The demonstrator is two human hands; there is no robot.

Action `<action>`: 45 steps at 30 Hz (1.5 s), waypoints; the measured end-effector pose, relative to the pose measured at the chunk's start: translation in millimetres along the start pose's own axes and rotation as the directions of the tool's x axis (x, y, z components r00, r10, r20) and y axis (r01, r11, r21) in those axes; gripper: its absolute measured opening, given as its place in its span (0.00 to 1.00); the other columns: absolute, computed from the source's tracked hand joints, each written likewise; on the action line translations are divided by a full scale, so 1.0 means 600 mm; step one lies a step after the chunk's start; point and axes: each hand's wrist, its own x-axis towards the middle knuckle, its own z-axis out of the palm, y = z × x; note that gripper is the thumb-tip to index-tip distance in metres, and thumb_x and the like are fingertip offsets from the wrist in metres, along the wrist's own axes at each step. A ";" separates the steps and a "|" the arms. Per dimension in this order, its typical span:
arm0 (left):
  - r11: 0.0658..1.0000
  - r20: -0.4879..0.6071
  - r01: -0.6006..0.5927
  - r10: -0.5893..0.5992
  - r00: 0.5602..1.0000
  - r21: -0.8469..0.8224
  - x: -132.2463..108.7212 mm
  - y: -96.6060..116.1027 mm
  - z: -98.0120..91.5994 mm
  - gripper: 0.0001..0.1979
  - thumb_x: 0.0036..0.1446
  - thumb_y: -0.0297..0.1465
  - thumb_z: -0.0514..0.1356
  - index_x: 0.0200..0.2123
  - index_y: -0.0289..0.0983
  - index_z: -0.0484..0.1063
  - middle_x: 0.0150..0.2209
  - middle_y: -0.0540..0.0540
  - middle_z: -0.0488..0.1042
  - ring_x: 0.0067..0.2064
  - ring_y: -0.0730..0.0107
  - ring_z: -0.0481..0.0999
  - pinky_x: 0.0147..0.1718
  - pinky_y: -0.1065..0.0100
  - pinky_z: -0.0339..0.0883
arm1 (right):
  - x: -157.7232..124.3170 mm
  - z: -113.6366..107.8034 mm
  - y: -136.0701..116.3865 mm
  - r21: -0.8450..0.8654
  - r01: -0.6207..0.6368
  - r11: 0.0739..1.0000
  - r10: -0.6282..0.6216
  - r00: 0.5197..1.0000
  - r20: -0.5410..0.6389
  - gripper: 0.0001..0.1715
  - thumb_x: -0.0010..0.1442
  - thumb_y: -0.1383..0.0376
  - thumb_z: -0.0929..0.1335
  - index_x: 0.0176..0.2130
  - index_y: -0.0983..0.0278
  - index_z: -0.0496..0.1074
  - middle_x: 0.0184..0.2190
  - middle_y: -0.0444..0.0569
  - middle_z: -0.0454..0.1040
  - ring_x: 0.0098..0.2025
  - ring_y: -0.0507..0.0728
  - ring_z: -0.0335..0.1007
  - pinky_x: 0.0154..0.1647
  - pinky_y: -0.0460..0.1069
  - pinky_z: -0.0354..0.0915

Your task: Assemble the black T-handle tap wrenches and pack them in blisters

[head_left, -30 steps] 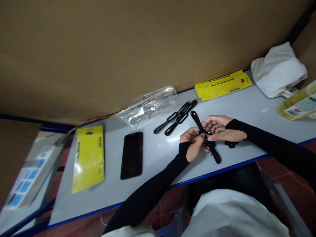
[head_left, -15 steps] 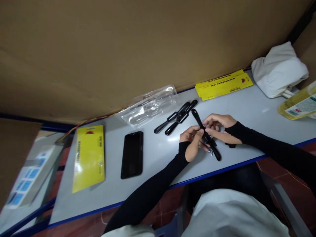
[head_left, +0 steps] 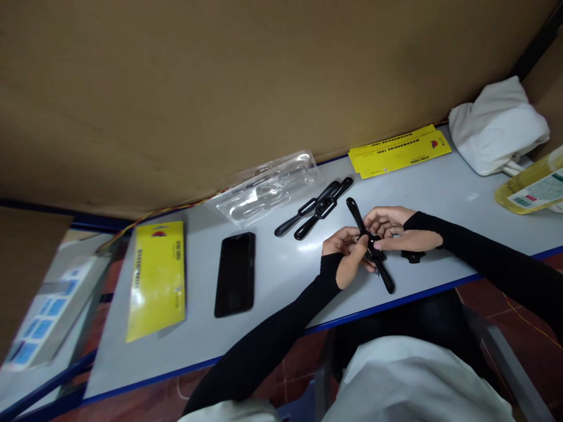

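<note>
A black spokeshave (head_left: 386, 276) slants between my hands above the front of the table. My left hand (head_left: 349, 251) is closed around its middle from the left, thumb on top. From the other side, my right hand (head_left: 389, 230) presses its thumb on the centre of the tool, fingers curled behind; whether it also pinches a small part is hidden. Beneath my right wrist lies a small flat black part (head_left: 412, 257). Farther back, two more black spokeshave bodies (head_left: 323, 207) rest side by side on the table.
A clear plastic blister pack (head_left: 268, 187) lies behind the tools. Yellow printed cards (head_left: 402, 155) are stacked at the back, and another yellow card (head_left: 156, 281) lies left of a black phone (head_left: 235, 274). At right are a white cloth bundle (head_left: 497, 126) and a bottle of yellow liquid (head_left: 530, 184).
The held spokeshave has shifted slightly right and toward me. My right thumb has come down onto its centre, and more of the small black part shows below my right wrist.
</note>
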 end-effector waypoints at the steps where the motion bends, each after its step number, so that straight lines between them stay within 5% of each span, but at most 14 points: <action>1: 1.000 0.003 -0.006 0.006 1.000 0.002 0.000 0.001 -0.001 0.30 0.47 0.55 0.74 0.36 0.35 0.71 0.24 0.46 0.80 0.17 0.62 0.79 0.14 0.67 0.76 | -0.001 0.003 -0.002 -0.010 0.015 1.000 -0.015 1.000 -0.016 0.27 0.57 0.56 0.77 0.51 0.63 0.70 0.39 0.46 0.73 0.37 0.51 0.69 0.36 0.47 0.68; 6: 0.999 0.017 -0.042 0.042 0.999 0.003 0.006 0.001 -0.007 0.27 0.51 0.54 0.73 0.34 0.36 0.71 0.22 0.50 0.77 0.15 0.67 0.76 0.13 0.70 0.73 | -0.003 0.024 -0.009 -0.196 0.069 0.978 -0.096 0.987 -0.131 0.26 0.59 0.52 0.77 0.50 0.62 0.71 0.36 0.45 0.74 0.31 0.50 0.65 0.30 0.46 0.62; 14: 0.999 0.047 -0.017 0.019 0.999 -0.041 0.012 0.001 -0.010 0.26 0.52 0.51 0.73 0.35 0.36 0.70 0.25 0.50 0.79 0.18 0.66 0.79 0.17 0.68 0.78 | -0.007 0.036 -0.014 -0.425 0.118 0.897 -0.228 0.949 -0.218 0.15 0.67 0.57 0.70 0.49 0.63 0.74 0.34 0.45 0.76 0.29 0.50 0.64 0.34 0.47 0.63; 19: 0.999 0.040 -0.022 0.023 0.999 -0.027 0.007 0.002 -0.006 0.26 0.51 0.52 0.74 0.34 0.36 0.71 0.25 0.51 0.77 0.21 0.63 0.82 0.18 0.66 0.80 | -0.007 0.024 -0.007 -0.292 0.068 0.954 -0.129 0.973 -0.194 0.15 0.63 0.64 0.69 0.50 0.62 0.74 0.34 0.44 0.77 0.27 0.49 0.64 0.32 0.46 0.64; 27: 0.999 0.012 -0.026 0.026 1.000 -0.024 0.004 0.000 -0.003 0.28 0.47 0.53 0.75 0.34 0.35 0.73 0.25 0.47 0.79 0.24 0.60 0.83 0.22 0.61 0.83 | -0.004 -0.011 0.002 -0.029 0.012 1.000 -0.011 0.999 0.050 0.25 0.63 0.61 0.73 0.58 0.62 0.70 0.43 0.48 0.73 0.42 0.52 0.72 0.42 0.48 0.70; 34: 0.999 0.000 -0.034 0.034 0.999 0.032 -0.001 -0.001 -0.004 0.28 0.49 0.52 0.74 0.38 0.32 0.80 0.29 0.43 0.82 0.24 0.59 0.83 0.23 0.62 0.83 | 0.001 -0.021 0.006 0.101 -0.041 0.994 0.028 0.991 0.130 0.30 0.58 0.61 0.78 0.56 0.62 0.69 0.43 0.47 0.72 0.38 0.50 0.70 0.39 0.46 0.72; 39: 0.993 -0.002 -0.099 0.099 0.995 0.057 -0.005 -0.013 -0.007 0.26 0.56 0.50 0.72 0.44 0.32 0.85 0.33 0.42 0.84 0.26 0.59 0.84 0.23 0.61 0.84 | 0.003 -0.002 0.008 0.050 -0.002 0.999 0.001 1.000 0.027 0.30 0.56 0.57 0.79 0.53 0.63 0.70 0.40 0.46 0.72 0.35 0.49 0.69 0.33 0.44 0.68; 45: 0.985 -0.042 -0.146 0.150 0.988 0.096 -0.002 -0.003 -0.009 0.22 0.55 0.50 0.72 0.39 0.36 0.86 0.33 0.44 0.83 0.25 0.61 0.84 0.21 0.65 0.81 | -0.006 0.028 -0.006 -0.185 0.057 0.981 -0.089 0.982 -0.167 0.22 0.61 0.57 0.75 0.52 0.63 0.74 0.38 0.45 0.74 0.27 0.47 0.65 0.27 0.44 0.65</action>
